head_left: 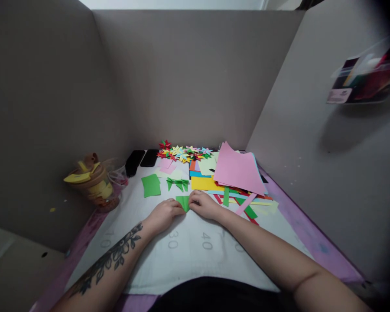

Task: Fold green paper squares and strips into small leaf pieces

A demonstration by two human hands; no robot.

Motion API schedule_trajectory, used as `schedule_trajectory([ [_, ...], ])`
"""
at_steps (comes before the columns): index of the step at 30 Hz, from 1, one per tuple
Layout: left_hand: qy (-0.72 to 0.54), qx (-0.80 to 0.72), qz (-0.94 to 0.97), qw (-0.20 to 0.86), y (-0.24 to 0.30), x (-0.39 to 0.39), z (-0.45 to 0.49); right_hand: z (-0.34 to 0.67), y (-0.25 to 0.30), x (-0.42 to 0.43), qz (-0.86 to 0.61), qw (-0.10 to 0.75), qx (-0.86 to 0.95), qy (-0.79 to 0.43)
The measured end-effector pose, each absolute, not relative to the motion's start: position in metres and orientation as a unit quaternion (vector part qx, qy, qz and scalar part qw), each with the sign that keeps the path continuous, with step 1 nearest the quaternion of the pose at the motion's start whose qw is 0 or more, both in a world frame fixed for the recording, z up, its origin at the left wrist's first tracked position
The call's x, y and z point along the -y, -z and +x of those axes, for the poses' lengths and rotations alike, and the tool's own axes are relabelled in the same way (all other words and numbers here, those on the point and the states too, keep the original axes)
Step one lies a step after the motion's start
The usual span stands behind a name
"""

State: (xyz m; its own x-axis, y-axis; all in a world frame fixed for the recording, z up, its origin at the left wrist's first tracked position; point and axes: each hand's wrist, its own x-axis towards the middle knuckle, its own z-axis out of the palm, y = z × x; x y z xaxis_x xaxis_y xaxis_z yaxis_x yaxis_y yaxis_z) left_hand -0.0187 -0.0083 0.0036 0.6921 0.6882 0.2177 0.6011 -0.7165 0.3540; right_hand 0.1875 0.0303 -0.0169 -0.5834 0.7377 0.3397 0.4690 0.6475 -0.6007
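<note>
A small green paper square [183,202] with a crease down its middle lies on the white cloth. At its left edge are the bent fingers of my left hand [165,214], pinched on the paper. My right hand [204,203] grips the right edge, fingers curled and thumb tucked partly out of sight. Just beyond sit several folded green paper pieces [178,184] in a row. To their left is a flat stack of green paper squares [151,185].
Several folded paper stars [181,152] are heaped at the back. Large pink sheets [238,167] and a yellow sheet [203,183] lie behind paper strips [247,206]. A pot [92,182] stands at left, near black phone-like objects [148,158]. Grey partitions [198,78] surround the table.
</note>
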Motion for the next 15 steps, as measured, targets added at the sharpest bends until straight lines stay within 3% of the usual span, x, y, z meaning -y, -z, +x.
schedule_trajectory([
  [15,-0.198,-0.386,0.891,0.137,0.0,0.009,-0.018,0.174,0.028,-0.035,-0.42,0.293,0.834,-0.205],
])
